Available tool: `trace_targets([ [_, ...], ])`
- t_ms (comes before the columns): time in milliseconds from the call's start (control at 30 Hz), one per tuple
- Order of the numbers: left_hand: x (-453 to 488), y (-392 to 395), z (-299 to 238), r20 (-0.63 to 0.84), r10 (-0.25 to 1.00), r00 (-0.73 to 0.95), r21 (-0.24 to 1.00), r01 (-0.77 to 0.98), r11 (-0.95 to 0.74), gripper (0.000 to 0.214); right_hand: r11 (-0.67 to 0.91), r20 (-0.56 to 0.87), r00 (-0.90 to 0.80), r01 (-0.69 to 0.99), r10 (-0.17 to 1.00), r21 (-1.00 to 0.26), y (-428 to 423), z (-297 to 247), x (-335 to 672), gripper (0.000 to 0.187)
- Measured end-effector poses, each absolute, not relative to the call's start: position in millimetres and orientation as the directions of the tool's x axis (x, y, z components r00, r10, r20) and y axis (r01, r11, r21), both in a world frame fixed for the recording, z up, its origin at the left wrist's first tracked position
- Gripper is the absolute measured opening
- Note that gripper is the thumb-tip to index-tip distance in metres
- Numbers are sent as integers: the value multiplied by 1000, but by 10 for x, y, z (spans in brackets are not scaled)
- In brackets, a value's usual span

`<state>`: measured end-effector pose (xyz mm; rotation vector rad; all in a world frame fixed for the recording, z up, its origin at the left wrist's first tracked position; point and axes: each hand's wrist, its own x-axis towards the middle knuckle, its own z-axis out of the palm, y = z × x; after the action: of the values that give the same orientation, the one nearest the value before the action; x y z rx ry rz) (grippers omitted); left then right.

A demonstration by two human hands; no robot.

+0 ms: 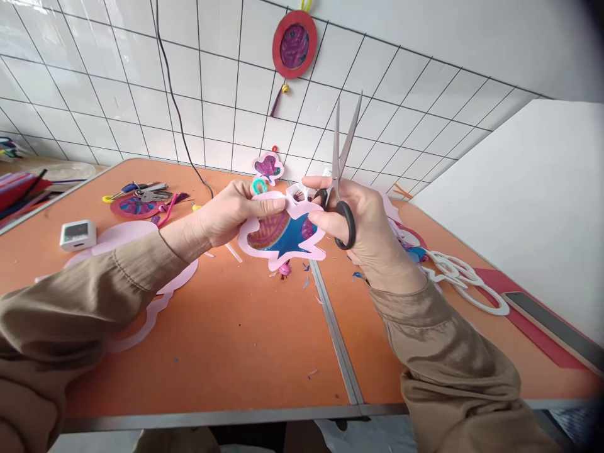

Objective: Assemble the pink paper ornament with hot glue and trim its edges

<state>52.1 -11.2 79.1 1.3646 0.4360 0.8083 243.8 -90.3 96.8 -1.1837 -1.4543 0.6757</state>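
A pink paper cutout ornament [286, 233] with blue and red-gold patterned fabric inside its outline hangs above the table. My left hand [240, 211] pinches its upper left edge, thumb on top. A turquoise loop [259, 185] sticks up beside my left fingertips. My right hand [363, 220] holds black-handled scissors [344, 151], blades apart and pointing up, away from the paper. The right thumb and fingertips also touch or nearly touch the ornament's right edge. Just behind the ornament is a small white object [298, 192], partly hidden. A pink bead [284, 269] shows below the ornament.
On the orange table [212, 365] lie pink paper [127, 236], a white device [78, 234], keys [151, 192], white cut rings [457, 274], red card [533, 321] and a phone [552, 324]. A red round ornament [279, 31] hangs on the tiled wall. Small scraps lie about.
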Motion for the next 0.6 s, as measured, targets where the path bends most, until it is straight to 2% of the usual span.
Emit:
trace_targets([
  [100,510,-104,788,173,745,644,965,-262,2,33,322,367,109,297,924,-899,-878,952,2449,27],
  [267,496,-70,837,149,782,605,967,-255,13,35,341,394,146,293,907,-893,-844,921,2481,28],
  [467,474,9,864,98,889,447,964,-264,26,60,477,583,82,489,808,-730,-825,888,2556,34],
  [600,464,88,805,95,922,374,969,-248,0,66,443,568,83,539,819,-717,-785,900,2630,28],
])
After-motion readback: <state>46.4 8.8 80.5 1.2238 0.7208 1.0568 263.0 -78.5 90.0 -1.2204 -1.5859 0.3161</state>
